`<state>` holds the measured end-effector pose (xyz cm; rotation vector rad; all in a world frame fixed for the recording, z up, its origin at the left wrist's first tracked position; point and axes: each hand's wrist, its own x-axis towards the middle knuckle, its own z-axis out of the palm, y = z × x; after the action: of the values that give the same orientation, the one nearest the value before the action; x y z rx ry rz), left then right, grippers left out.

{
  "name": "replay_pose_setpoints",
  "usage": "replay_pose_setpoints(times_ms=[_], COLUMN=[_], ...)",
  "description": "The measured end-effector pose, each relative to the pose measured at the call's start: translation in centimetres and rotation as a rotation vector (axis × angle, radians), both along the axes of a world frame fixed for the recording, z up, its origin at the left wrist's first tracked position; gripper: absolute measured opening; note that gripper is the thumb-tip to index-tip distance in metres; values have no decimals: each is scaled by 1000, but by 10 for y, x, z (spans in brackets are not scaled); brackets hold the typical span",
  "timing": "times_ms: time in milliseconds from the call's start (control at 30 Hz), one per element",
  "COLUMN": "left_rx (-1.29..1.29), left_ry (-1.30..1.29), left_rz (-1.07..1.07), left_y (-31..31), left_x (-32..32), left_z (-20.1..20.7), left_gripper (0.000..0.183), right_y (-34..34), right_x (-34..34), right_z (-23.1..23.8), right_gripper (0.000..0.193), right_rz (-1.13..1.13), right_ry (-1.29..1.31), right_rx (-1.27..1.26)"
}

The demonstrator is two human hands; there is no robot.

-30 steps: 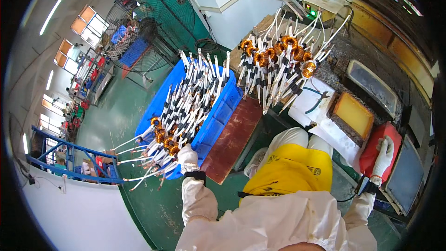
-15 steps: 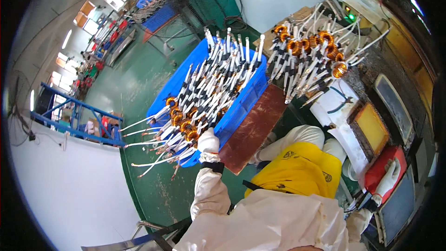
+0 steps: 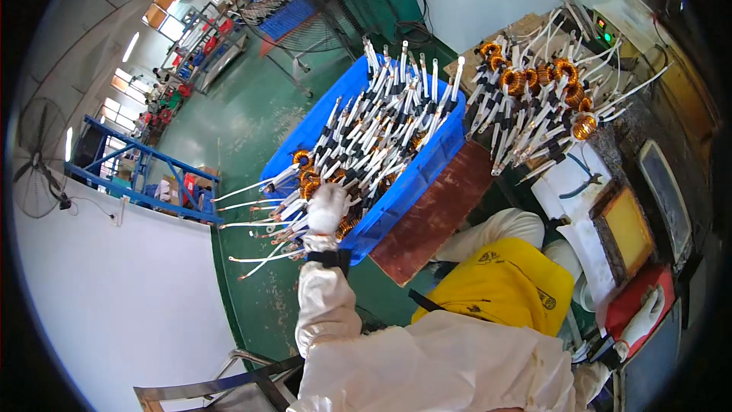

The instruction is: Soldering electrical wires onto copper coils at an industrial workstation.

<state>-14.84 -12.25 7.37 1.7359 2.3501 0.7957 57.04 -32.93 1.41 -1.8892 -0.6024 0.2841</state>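
Note:
My left hand (image 3: 328,207), in a white glove, reaches down onto copper-wound ring coils (image 3: 309,183) at the near left end of a blue crate (image 3: 404,202). Its fingertips are hidden among the coils, so what they grip cannot be seen. White-sleeved leads with black bands (image 3: 381,126) fill the crate in a dense heap, and several long white leads hang over its left edge. Far to the right, my right hand (image 3: 646,313), also gloved, lies with fingers stretched out on a red pad (image 3: 633,297), holding nothing.
Under the crate is a brown board (image 3: 438,214). More ring coils (image 3: 537,80) are piled on the bench at right. Near them are blue-handled pliers (image 3: 581,177), a yellow block in a dark frame (image 3: 629,230) and a wall fan (image 3: 42,160) at far left.
My left hand has moved forward and left over the crate's coils, with its back now turned up more. My right hand stays on the red pad. The whole view has shifted slightly.

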Motion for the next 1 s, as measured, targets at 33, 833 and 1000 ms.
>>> replay_pose_setpoints(times_ms=[33,833,1000], left_rx=[207,76,397], left_ry=[165,312,181], left_rz=[-149,618,387], left_y=[7,63,57], left_x=[-12,-70,-22], left_z=[6,13,93], left_gripper=[19,31,25], right_y=[0,-11,0], right_x=[-1,6,-18], right_z=[2,16,43], right_gripper=[32,31,31], right_rz=[-3,20,-48], right_ry=[2,63,71], right_rx=[2,72,214])
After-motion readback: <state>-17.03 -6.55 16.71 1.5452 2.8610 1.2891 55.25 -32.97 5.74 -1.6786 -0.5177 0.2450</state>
